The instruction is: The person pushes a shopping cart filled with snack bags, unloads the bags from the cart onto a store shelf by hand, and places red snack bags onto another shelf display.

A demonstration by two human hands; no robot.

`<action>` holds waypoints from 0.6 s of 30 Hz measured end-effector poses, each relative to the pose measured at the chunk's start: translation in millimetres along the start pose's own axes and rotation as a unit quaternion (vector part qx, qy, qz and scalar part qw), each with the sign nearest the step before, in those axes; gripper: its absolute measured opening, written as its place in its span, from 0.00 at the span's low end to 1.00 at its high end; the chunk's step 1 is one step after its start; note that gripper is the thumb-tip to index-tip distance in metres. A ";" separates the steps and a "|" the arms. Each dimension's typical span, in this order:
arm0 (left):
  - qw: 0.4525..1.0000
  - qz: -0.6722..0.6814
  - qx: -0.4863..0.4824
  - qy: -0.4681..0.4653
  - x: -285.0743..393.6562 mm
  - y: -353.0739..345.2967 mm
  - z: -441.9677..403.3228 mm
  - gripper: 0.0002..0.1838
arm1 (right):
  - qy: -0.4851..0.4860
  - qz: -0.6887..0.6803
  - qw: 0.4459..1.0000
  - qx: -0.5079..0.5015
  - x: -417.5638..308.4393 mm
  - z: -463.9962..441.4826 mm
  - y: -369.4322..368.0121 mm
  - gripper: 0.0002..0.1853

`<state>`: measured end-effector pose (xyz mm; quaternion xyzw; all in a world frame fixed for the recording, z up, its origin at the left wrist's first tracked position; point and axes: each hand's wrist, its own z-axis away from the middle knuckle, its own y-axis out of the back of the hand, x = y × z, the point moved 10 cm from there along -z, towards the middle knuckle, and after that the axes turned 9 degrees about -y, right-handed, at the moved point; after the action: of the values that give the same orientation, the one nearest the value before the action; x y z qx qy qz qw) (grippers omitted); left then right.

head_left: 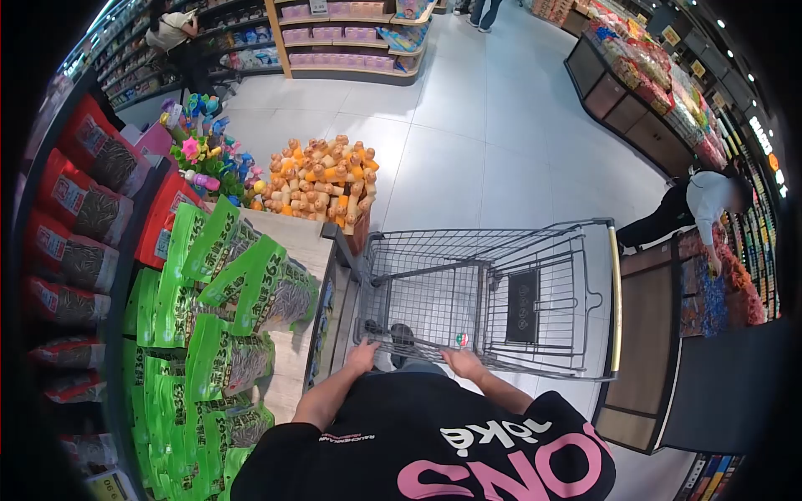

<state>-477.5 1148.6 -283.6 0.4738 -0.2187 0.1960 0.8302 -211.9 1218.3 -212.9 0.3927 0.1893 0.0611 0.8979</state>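
Left hand [362, 356] meets the cart's [480, 292] near-left corner, right hand [462, 363] its near edge (how closed either grip is, I can't tell). Green bags [242, 280] crowd the table's [297, 230] left edge.

Both hands [362, 356] [463, 362] forward, arms [328, 399] apart

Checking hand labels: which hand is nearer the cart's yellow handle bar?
Right. The right hand is at the near side of the cart, closer to the yellow handle bar; the left hand is by the opposite end, farther from it.
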 end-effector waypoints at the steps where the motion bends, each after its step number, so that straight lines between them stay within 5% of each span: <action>1: 0.999 -0.010 -0.037 -0.008 5.9 -7.8 -6.3 0.22 | -0.016 0.017 1.000 0.002 10.3 2.7 -0.8 0.25; 7: 0.997 -0.018 -0.055 -0.047 66.9 -5.1 2.0 0.27 | -0.084 0.104 0.975 0.180 64.2 25.6 5.2 0.19; 9: 0.999 -0.021 0.034 -0.031 64.0 8.6 6.5 0.29 | -0.150 0.064 0.950 0.267 59.5 40.1 20.8 0.16; 13: 0.992 -0.020 0.102 -0.065 56.5 28.3 11.8 0.31 | -0.170 0.045 0.962 0.209 -26.2 43.1 15.0 0.15; 15: 0.992 -0.049 0.105 -0.040 55.3 38.8 -1.0 0.31 | -0.109 0.006 0.954 0.279 -64.6 37.8 -2.9 0.22; 18: 0.989 -0.059 0.126 -0.055 51.5 32.0 -2.5 0.34 | -0.084 -0.069 0.970 0.219 -51.3 27.7 -21.4 0.25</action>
<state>-451.5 1172.0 -234.0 0.5970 -0.2088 0.1464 0.7607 -249.2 1171.5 -196.3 0.5692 0.1484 -0.0775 0.8050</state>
